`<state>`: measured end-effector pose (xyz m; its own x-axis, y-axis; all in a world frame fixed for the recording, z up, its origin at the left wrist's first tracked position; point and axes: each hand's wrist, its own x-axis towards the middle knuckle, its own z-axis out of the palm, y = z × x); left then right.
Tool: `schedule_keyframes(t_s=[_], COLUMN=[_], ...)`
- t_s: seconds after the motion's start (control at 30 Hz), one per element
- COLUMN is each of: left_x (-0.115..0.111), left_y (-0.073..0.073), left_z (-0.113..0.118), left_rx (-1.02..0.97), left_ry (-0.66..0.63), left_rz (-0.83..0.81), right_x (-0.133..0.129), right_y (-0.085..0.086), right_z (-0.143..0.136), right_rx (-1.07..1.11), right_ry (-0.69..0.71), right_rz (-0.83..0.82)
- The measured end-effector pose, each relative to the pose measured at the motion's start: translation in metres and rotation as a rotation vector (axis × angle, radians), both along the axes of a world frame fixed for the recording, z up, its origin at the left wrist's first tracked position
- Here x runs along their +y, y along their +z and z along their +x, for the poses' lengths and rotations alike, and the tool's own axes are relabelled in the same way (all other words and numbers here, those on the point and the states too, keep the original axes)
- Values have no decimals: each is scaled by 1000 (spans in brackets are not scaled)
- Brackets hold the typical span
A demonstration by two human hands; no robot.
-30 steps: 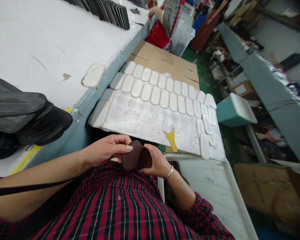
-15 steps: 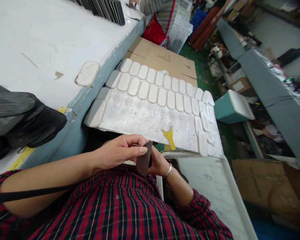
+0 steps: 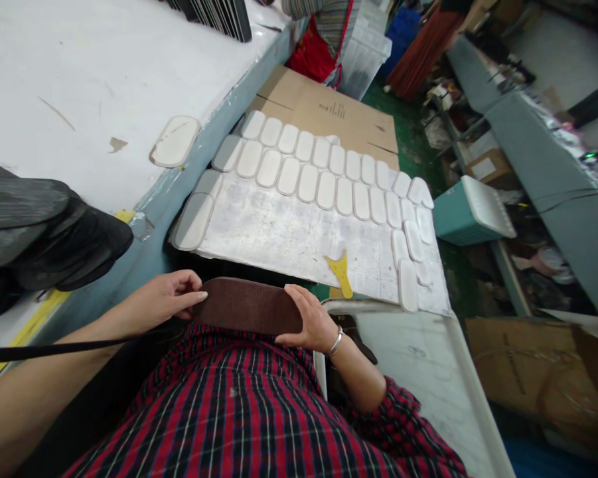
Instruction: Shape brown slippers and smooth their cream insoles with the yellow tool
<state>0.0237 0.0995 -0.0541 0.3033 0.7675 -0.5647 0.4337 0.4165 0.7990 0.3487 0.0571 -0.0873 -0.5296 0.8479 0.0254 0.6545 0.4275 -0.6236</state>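
Meanwhile, low in the frame, a worker's left hand (image 3: 162, 302) and right hand (image 3: 311, 322) grip the two ends of a brown insole-shaped piece (image 3: 246, 313), held flat just above a plaid shirt. Above it, white oval pads (image 3: 318, 182) already edge the board (image 3: 289, 232) along its top and right side; its middle stays bare, a yellow tool (image 3: 341, 273) lying there.

One brown strip (image 3: 246, 313); one yellow cut-out (image 3: 340, 273); one teal bin (image 3: 470, 216); two hands.
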Motion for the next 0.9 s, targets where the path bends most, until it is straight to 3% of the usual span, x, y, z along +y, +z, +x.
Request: schedule_keyframes(t_s=[0.13,0.6,0.9], left_x=[-2,-3,-3], left_y=[-12,-12,-11], left_z=[-2,-3,0], left_rx=[17,171,126], left_ry=[37,-5,96], left_rz=[42,210,210], right_x=[0,4,-2], right_y=[5,27,16], right_z=[-2,-12,-14], right_rx=[-42,-245,-242], right_ry=[9,16,-15], right_rz=[36,57,48])
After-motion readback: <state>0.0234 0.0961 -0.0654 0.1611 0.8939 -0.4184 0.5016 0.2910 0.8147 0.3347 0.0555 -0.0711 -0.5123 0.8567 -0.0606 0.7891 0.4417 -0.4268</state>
